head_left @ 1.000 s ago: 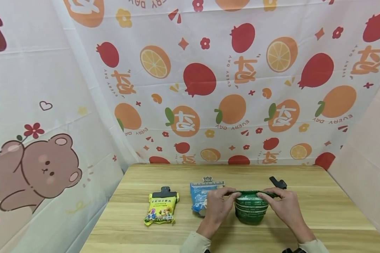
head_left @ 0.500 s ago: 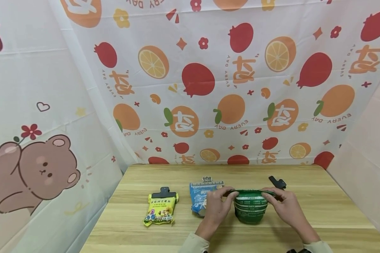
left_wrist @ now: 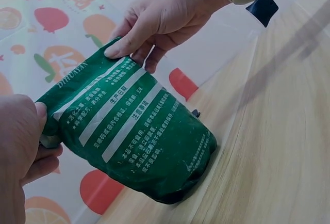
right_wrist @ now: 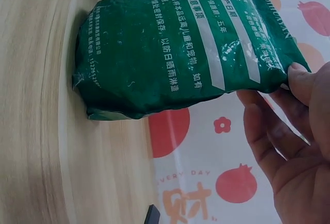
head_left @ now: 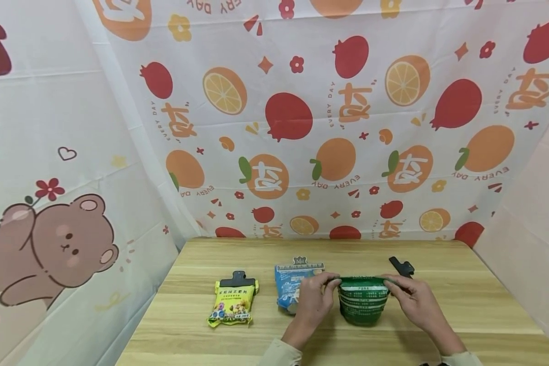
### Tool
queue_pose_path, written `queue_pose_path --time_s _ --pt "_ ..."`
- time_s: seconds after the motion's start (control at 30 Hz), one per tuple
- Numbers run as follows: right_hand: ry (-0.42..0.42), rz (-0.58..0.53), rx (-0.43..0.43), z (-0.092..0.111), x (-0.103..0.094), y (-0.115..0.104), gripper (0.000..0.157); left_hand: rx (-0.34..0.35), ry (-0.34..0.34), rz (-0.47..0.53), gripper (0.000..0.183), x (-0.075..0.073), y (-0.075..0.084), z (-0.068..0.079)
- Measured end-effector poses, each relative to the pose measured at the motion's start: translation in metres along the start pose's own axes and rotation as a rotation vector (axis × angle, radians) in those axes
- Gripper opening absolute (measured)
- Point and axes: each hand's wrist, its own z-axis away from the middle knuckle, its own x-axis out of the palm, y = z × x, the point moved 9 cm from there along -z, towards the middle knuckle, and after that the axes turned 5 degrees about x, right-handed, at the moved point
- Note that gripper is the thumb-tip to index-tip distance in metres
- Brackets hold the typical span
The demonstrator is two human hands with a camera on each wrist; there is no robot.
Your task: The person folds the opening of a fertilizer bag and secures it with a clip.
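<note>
A green plastic pouch (head_left: pixel 363 306) with white printed text stands on the table, its top edge stretched between both hands. At the pouch's top left corner, my left hand (head_left: pixel 312 299) pinches the edge between thumb and fingers. My right hand (head_left: pixel 416 301) pinches the opposite corner, with the thumb on the near face. Both wrist views show the pouch (left_wrist: pixel 139 131) with its printed side and flattened top. In the right wrist view, the other fingers of my right hand (right_wrist: pixel 304 141) are loosely bent behind the edge.
Behind my right hand lies a black clip (head_left: pixel 401 266). A blue bag (head_left: pixel 289 284) with a wide clip (head_left: pixel 300 265) lies beside my left hand, partly covered by it. Farther left is a yellow bag (head_left: pixel 232 305) with a black clip (head_left: pixel 238 278). A printed curtain (head_left: pixel 329 127) hangs behind the table.
My hands have moved slightly apart along the pouch's top edge. The narrow dark band at the top now shows as a wider, flatter strip. The clips and other bags stay put.
</note>
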Motion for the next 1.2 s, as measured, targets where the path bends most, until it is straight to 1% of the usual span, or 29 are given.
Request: queue_pose_path --time_s 0.17,0.3,0.37,0.5,0.6,0.83,0.93,0.97,1.07,1.2 --pt "0.078 0.017 0.016 0.003 -0.005 -0.002 0.015 0.009 0.021 -0.004 0.008 -0.001 0.0 0.0" --pt "0.137 0.027 0.001 0.004 -0.009 -0.003 0.015 0.002 0.041 -0.001 0.007 -0.004 -0.001 -0.001" --pt "0.167 0.039 -0.006 0.005 -0.01 -0.003 0.015 -0.005 0.058 0.011 0.006 -0.006 -0.002 -0.001" --pt "0.219 0.046 -0.006 0.006 -0.013 -0.002 0.015 0.004 0.087 0.042 0.007 -0.009 -0.003 -0.002" --pt "0.234 0.046 -0.004 0.006 -0.014 -0.002 0.014 0.014 0.093 0.048 0.007 -0.009 -0.002 -0.002" --pt "0.239 0.047 0.041 0.008 -0.015 0.0 0.012 -0.04 0.095 0.062 0.008 -0.01 -0.004 0.0" --pt "0.238 0.04 0.053 0.008 -0.015 0.001 0.012 -0.055 0.091 0.048 0.008 -0.011 -0.004 0.0" --pt "0.238 0.041 0.056 0.008 -0.015 0.001 0.012 -0.048 0.089 0.035 0.009 -0.011 -0.003 0.0" --pt "0.24 0.043 0.065 0.008 -0.015 0.001 0.013 -0.045 0.067 0.007 0.011 -0.01 -0.003 0.0" --pt "0.24 0.047 0.051 0.008 -0.015 -0.001 0.012 -0.044 0.017 0.004 0.009 -0.006 -0.001 -0.002"
